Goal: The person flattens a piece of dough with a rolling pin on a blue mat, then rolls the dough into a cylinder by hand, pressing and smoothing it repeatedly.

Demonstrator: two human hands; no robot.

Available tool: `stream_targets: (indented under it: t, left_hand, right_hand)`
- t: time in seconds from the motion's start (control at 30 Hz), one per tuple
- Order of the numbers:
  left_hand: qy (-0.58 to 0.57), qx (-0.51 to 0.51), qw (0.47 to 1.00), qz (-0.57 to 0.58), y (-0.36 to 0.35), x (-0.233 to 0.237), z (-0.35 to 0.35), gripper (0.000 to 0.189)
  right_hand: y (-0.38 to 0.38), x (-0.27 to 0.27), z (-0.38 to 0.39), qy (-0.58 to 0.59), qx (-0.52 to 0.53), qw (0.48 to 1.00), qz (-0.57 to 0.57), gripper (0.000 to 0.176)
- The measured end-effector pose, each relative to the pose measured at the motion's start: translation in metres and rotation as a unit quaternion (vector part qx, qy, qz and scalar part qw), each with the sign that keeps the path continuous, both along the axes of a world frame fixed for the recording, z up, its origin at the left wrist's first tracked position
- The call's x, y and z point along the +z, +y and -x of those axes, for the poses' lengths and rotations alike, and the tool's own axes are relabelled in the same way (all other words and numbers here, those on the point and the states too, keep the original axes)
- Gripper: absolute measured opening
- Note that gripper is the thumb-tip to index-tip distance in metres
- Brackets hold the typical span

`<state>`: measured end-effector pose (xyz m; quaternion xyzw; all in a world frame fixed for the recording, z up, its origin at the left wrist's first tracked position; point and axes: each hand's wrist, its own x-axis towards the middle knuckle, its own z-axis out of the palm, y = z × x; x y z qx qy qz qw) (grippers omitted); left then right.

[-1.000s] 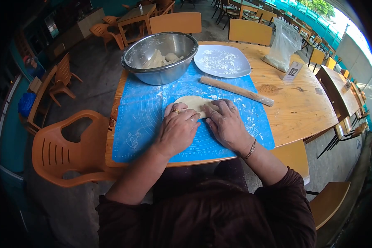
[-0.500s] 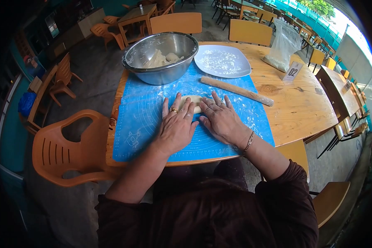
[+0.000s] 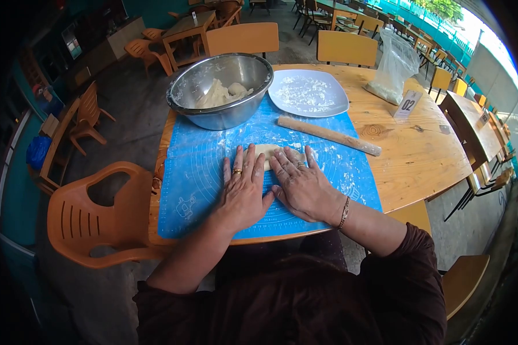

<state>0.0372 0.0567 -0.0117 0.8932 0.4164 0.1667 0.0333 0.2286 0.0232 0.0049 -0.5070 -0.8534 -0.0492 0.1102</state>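
A pale piece of dough (image 3: 266, 152) lies on the blue baking mat (image 3: 198, 172), partly covered by my fingers. My left hand (image 3: 243, 190) rests flat with its fingers stretched out, their tips on the dough's left part. Over the right part lies my right hand (image 3: 304, 187), palm down with fingers extended. My thumbs come close together below the dough. Both hands are dusted with flour. Beyond them, a wooden rolling pin (image 3: 328, 135) lies slantwise across the mat's right edge.
A steel bowl (image 3: 221, 119) holding more dough stands at the back left. Next to it is a white plate (image 3: 308, 95) with flour. A plastic bag (image 3: 394, 69) and a "02" sign (image 3: 407, 106) are at the right. An orange chair (image 3: 103, 218) adjoins the table's left side.
Both hands stay on the dough, and their fingers lie flatter and straighter. The dough looks more stretched out sideways. The whole view has tipped slightly, so the table sits lower.
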Motion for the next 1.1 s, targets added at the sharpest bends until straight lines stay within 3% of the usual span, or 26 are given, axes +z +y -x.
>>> stream_targets:
  t: [0.33, 0.4, 0.83, 0.9, 1.1]
  left_hand:
    - [0.04, 0.015, 0.999, -0.002, 0.001, 0.003, 0.0, 0.085]
    - [0.055, 0.014, 0.998, 0.019, 0.0, 0.006, -0.001, 0.085]
    - [0.037, 0.018, 0.999, 0.018, 0.003, 0.003, 0.001, 0.097]
    - [0.026, 0.009, 0.999, 0.017, 0.003, 0.003, 0.001, 0.098]
    - [0.055, 0.021, 0.998, 0.032, 0.001, 0.008, 0.002, 0.1]
  right_hand:
    - [0.037, 0.012, -0.002, -0.002, 0.001, 0.999, 0.044, 0.059]
    - [0.029, 0.011, -0.002, 0.027, 0.028, 0.999, -0.007, 0.058]
    - [0.055, 0.001, -0.001, 0.042, 0.005, 0.999, 0.015, 0.057]
    - [0.053, 0.0, -0.002, 0.087, 0.014, 0.996, -0.035, 0.057]
    - [0.033, 0.01, 0.01, 0.033, 0.052, 0.998, 0.022, 0.06]
